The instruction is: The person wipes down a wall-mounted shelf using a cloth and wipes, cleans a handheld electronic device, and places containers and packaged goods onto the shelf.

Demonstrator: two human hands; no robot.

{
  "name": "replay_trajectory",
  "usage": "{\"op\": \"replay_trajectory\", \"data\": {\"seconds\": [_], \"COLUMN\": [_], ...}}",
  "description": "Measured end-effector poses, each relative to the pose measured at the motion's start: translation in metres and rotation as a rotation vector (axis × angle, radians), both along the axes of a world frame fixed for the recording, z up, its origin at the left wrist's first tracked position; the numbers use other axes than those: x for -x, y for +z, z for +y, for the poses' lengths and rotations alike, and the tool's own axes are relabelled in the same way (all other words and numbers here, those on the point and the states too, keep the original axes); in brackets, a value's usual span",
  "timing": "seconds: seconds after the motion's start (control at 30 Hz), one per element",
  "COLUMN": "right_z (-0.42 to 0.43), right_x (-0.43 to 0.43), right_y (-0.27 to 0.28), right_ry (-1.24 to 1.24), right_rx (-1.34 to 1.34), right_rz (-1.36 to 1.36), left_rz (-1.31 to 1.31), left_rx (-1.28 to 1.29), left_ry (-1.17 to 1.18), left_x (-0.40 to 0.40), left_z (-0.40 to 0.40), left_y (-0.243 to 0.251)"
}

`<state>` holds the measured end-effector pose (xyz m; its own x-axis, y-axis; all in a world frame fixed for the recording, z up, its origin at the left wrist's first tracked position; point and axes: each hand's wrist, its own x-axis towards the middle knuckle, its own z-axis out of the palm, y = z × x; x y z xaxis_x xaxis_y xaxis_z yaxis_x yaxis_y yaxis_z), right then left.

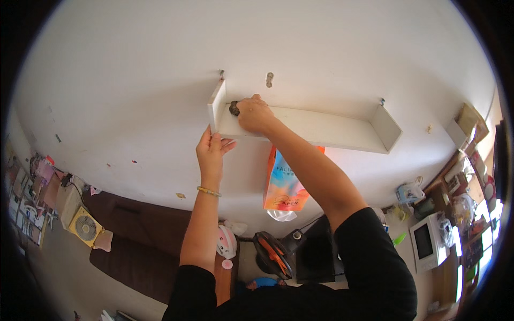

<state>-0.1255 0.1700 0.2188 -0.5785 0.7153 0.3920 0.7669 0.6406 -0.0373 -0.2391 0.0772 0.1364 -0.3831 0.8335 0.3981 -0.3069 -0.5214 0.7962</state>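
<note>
A white wall shelf [321, 126] with an upright panel at each end is fixed high on the wall before me. My left hand [211, 147] grips its lower left corner, thumb at the front edge and some fingers spread below. Over the left part of the board, my right hand [256, 115] is closed on a dark, rough ball [234, 108] that looks like a steel wool scourer. Part of the ball is hidden by the fingers. Below the shelf hangs a colourful facial tissue pack [287, 180], partly covered by my right forearm.
Metal hooks [382, 102] hold the shelf's upper ends. Lower down are a brown sofa [136, 228], a yellow fan [85, 226], a pink-and-white helmet [227, 242] and a black-and-orange round fan-like object [274, 255]. A white microwave [429, 242] stands at right.
</note>
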Motion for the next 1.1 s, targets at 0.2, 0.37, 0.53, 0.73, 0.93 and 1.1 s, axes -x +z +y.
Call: {"op": "replay_trajectory", "data": {"seconds": [0.2, 0.37, 0.53, 0.73, 0.93, 1.1], "right_z": [0.013, 0.023, -0.005, -0.043, -0.077, -0.075], "right_x": [0.036, 0.017, 0.005, -0.014, -0.073, -0.106], "right_y": [0.002, 0.007, -0.001, -0.002, 0.009, 0.000], "right_ry": [-0.126, 0.039, 0.248, 0.484, 0.571, 0.446], "right_rx": [0.021, 0.141, 0.107, 0.135, 0.386, 1.358], "right_rz": [0.103, 0.057, 0.074, 0.167, 0.418, 1.234], "left_rz": [0.040, 0.035, 0.030, -0.059, -0.114, -0.136], "left_rx": [0.016, 0.017, 0.009, 0.064, 0.084, 0.076], "left_ry": [-0.014, -0.031, -0.036, -0.095, -0.176, -0.171], "left_x": [-0.001, -0.004, 0.003, 0.005, 0.015, 0.007], "left_z": [-0.003, -0.002, 0.003, -0.002, -0.003, -0.006], "left_y": [0.002, 0.007, -0.001, 0.009, 0.005, 0.008]}}
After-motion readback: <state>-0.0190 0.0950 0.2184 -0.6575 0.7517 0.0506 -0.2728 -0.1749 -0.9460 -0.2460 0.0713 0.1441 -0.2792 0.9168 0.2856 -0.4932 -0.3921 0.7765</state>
